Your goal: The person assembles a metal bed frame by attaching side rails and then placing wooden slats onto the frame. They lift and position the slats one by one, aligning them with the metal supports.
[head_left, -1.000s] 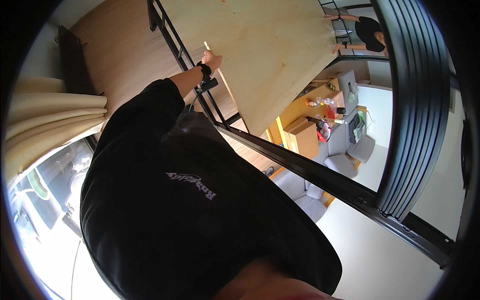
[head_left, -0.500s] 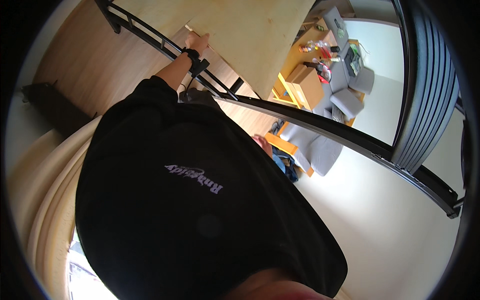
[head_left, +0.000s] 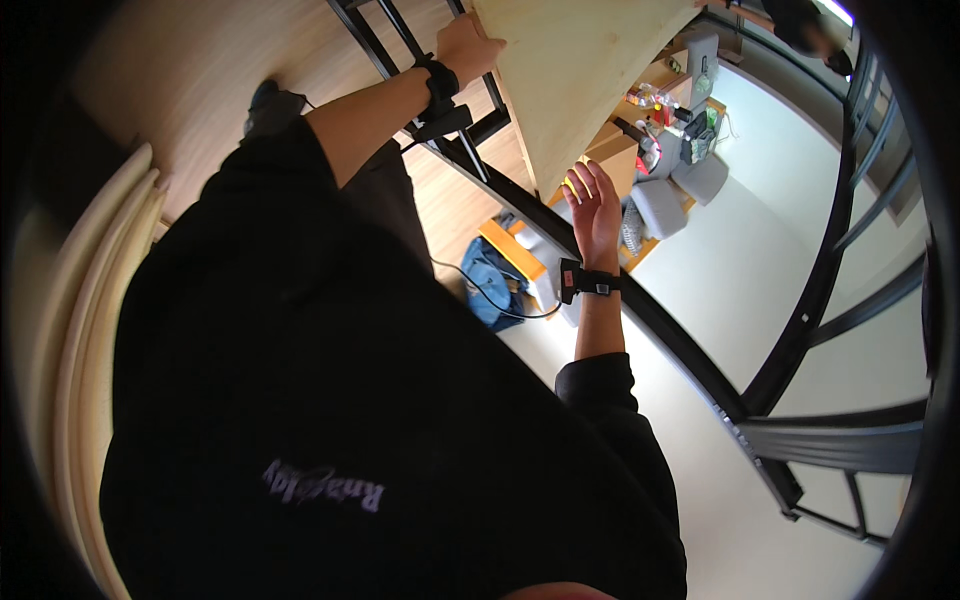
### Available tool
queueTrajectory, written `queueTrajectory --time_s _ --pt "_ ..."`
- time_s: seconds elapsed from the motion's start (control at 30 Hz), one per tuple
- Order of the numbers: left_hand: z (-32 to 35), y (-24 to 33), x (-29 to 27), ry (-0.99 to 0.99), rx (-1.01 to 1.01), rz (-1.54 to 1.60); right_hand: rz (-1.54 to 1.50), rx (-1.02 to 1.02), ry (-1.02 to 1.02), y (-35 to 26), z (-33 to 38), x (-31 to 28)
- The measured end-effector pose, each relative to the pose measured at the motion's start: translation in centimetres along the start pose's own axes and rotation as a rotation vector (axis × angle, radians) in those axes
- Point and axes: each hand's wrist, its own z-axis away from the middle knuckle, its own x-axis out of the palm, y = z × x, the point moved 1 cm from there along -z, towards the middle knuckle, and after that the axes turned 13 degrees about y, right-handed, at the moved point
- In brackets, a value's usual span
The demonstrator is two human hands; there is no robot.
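A pale wooden board (head_left: 560, 80) lies over a black metal frame (head_left: 670, 325) that looks like a bed frame. At the board's left edge my left hand (head_left: 468, 50) is closed, its fingers wrapped over the rim. My right hand (head_left: 595, 215) is raised near the board's close corner, just above the frame's long rail. Its fingers are stretched and somewhat apart, and nothing is in it. Each of my wrists wears a black strap with a small box; a cable runs from the right one.
Pale panels (head_left: 90, 330) stand close at my left. Beyond the frame are grey cushioned seats (head_left: 660, 208), a cardboard box (head_left: 612, 150) and a blue bag (head_left: 490, 280). Black bars (head_left: 870, 310) curve up at the right. Another person (head_left: 795, 25) is at the far right.
My right hand has come up into view beside the board's corner. The view has turned, and my left hand, still on the board's edge, appears farther right. Another person now shows at the far right.
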Motion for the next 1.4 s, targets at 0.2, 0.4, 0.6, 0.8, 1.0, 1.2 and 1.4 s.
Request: queueTrajectory --time_s 0.2,0.4,0.6,0.8,1.0,1.2,1.4 --pt "-0.1 0.6 -1.5 -0.04 -0.219 0.108 0.189 0.078 0.217 1.1 -8.0 1.0" --pt "0.0 0.4 -2.6 -0.146 -0.295 0.058 0.202 0.181 0.49 5.7 -17.4 -5.8" --pt "-0.2 1.4 -4.2 -0.148 -0.607 0.292 0.443 0.354 0.641 10.2 -25.1 -11.5" --pt "0.1 2.8 -2.4 0.237 -0.856 0.544 0.356 0.511 0.644 15.6 -28.7 -18.2" --pt "0.0 4.4 1.4 0.358 -0.701 0.406 -0.156 0.607 0.399 18.2 -27.7 -18.4" --pt "-1.3 6.3 3.4 0.335 -0.695 0.21 -0.445 0.646 0.267 14.9 -27.7 -12.7" --pt "-2.1 4.3 1.1 0.344 -0.644 -0.005 -0.473 0.601 0.223 13.2 -26.7 -11.8"
